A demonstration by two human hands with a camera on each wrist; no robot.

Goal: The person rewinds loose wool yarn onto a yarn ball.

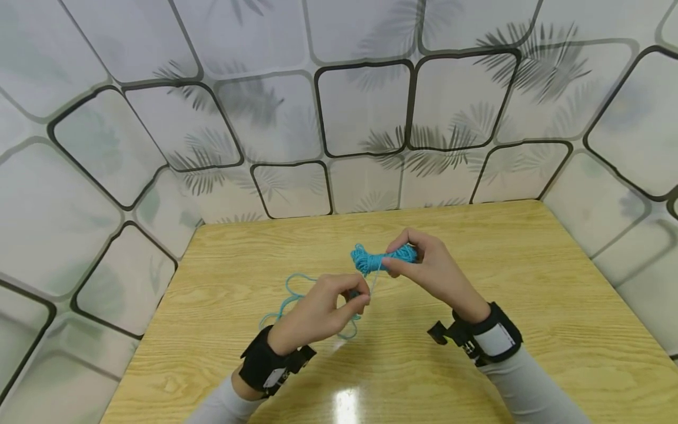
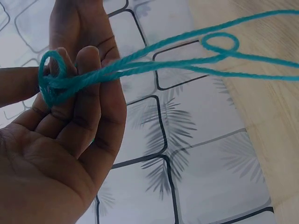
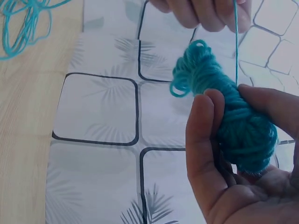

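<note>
A bundle of turquoise yarn (image 1: 368, 261), wound tight round its middle with loops at both ends, is held up over the table. My right hand (image 1: 435, 272) grips one end of it between thumb and fingers; the right wrist view shows the bundle (image 3: 247, 133) tilted in the fingers. From its middle a taut strand (image 3: 237, 51) runs to my left hand (image 1: 320, 311), just below and left. There the thumb and curled fingers pinch the yarn, and several strands (image 2: 187, 35) trail away from the left fingers (image 2: 88, 65).
Loose loops of the same yarn lie on the wooden table (image 1: 222, 330), partly hidden behind the left hand. A patterned wall covering (image 1: 365, 112) with leaf prints encloses the table's back and sides. Each wrist wears a black strap (image 1: 262, 360) with a camera mount.
</note>
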